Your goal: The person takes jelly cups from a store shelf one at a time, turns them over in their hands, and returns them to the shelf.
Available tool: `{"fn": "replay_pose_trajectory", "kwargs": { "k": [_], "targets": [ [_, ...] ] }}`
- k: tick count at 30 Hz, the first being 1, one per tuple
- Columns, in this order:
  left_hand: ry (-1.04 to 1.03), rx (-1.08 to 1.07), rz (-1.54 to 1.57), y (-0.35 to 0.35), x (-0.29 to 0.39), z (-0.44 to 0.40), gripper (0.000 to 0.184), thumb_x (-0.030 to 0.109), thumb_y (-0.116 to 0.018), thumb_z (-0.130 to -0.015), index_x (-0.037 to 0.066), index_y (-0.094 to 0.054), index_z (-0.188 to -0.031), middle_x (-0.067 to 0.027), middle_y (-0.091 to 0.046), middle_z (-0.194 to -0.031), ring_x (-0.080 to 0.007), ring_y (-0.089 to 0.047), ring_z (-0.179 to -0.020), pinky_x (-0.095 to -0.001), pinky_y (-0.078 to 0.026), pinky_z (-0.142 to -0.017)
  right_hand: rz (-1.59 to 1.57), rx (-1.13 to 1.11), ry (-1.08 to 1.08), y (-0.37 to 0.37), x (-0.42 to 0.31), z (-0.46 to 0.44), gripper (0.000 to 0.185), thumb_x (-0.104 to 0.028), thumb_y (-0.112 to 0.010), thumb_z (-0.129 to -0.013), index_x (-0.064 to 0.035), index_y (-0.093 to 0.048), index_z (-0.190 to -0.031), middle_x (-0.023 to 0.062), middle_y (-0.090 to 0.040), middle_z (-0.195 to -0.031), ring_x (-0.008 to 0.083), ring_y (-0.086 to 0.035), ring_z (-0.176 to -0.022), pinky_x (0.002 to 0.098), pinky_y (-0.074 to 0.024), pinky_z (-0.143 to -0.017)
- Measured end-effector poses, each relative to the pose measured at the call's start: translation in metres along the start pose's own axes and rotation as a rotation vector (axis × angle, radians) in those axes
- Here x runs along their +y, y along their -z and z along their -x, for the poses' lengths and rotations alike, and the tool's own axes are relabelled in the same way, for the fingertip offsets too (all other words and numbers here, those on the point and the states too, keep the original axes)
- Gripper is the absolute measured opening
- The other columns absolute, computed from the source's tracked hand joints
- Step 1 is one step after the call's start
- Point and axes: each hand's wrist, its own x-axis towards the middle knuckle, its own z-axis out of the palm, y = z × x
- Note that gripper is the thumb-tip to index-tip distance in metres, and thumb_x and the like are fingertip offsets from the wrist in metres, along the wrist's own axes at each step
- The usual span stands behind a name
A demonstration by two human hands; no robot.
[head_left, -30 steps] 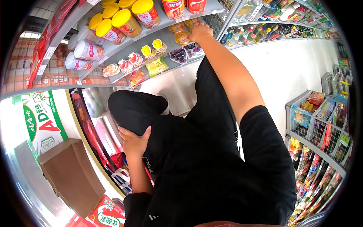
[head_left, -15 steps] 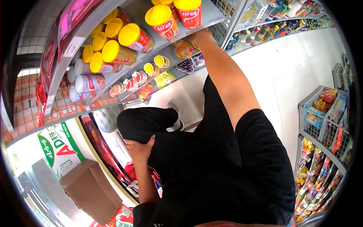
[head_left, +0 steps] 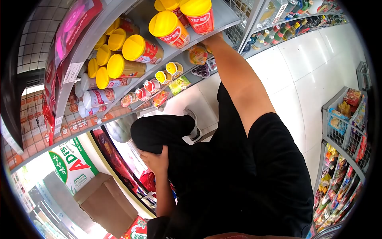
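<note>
My right hand (head_left: 213,38) reaches into the lower shelf, mostly hidden under the upper shelf's edge; its fingers cannot be seen. Close beside it on that shelf is an orange-topped cup (head_left: 197,55). Dark packs (head_left: 201,71) lie at the shelf's front edge. My left hand (head_left: 156,160) rests on my bent knee (head_left: 159,131), fingers bent over the black cloth with the thumb apart, holding no object. Yellow chick-shaped cups (head_left: 174,68) and red-and-white cups (head_left: 151,85) line the lower shelf.
Yellow-lidded tubs (head_left: 169,30) stand on the upper shelf (head_left: 207,36). Bottles (head_left: 280,34) fill shelves at the upper right. Wire baskets (head_left: 338,119) of snacks stand at the right. An open cardboard box (head_left: 107,205) and a green-and-white carton (head_left: 73,163) are at the lower left.
The view has shifted, so shelf goods and my knee sit further right and lower. My right hand has gone deeper under the upper shelf. My left hand stays on the knee.
</note>
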Motion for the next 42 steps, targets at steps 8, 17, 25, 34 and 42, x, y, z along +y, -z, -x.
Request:
{"fn": "replay_pose_trajectory", "kwargs": {
  "k": [8,17,25,34,42],
  "targets": [
    [-0.049,0.077,0.002,-0.002,-0.015,-0.001,0.103,0.045,-0.083,-0.072,-0.019,-0.035,-0.137,-0.035,-0.048,-0.127,-0.0527,-0.051,-0.119,-0.0555,-0.041,-0.109,-0.076,0.101,0.023,0.011,0.005,-0.005,0.093,-0.061,-0.073,-0.084,-0.0283,-0.034,-0.161,0.0022,-0.036,-0.167,0.0221,-0.034,-0.154,0.0392,-0.0374,-0.12],
    [-0.125,0.093,0.015,-0.001,-0.028,0.011,0.089,0.045,-0.08,-0.077,-0.017,-0.04,-0.127,-0.0336,-0.05,-0.121,-0.0518,-0.053,-0.115,-0.0544,-0.048,-0.101,-0.162,0.094,0.191,0.075,0.007,0.046,0.074,-0.05,-0.079,-0.079,-0.0182,-0.058,-0.143,0.0105,-0.055,-0.151,0.0291,-0.059,-0.132,0.0393,-0.0513,-0.108],
    [-0.366,0.08,0.029,0.029,-0.024,0.043,0.055,0.037,-0.071,-0.086,-0.005,-0.044,-0.108,-0.0312,-0.055,-0.111,-0.0522,-0.06,-0.101,-0.0583,-0.05,-0.088,-0.31,-0.012,0.125,0.135,0.0,0.16,0.093,-0.038,-0.087,-0.069,-0.0046,-0.048,-0.146,0.0312,-0.05,-0.135,0.0457,-0.057,-0.125,0.0438,-0.0494,-0.107],
    [-0.636,-0.063,0.062,0.057,-0.021,0.083,0.024,0.015,-0.062,-0.09,0.0,-0.052,-0.105,-0.0321,-0.055,-0.117,-0.0516,-0.06,-0.103,-0.0572,-0.052,-0.086,-1.326,0.034,0.132,0.145,-0.023,0.311,0.086,-0.019,-0.089,-0.08,-0.0001,-0.041,-0.148,0.0204,-0.057,-0.135,0.027,-0.061,-0.124,0.0366,-0.0538,-0.101],
    [-0.738,-0.008,0.375,0.038,-0.039,0.122,0.058,0.015,-0.069,-0.084,-0.003,-0.05,-0.136,-0.0374,-0.037,-0.152,-0.057,-0.037,-0.141,-0.0584,-0.034,-0.117,-1.833,-0.272,0.108,0.163,-0.062,0.39,0.055,-0.012,-0.066,-0.101,-0.0008,-0.042,-0.149,0.0162,-0.06,-0.138,0.0266,-0.061,-0.126,0.0419,-0.0514,-0.106]
  ]
}}
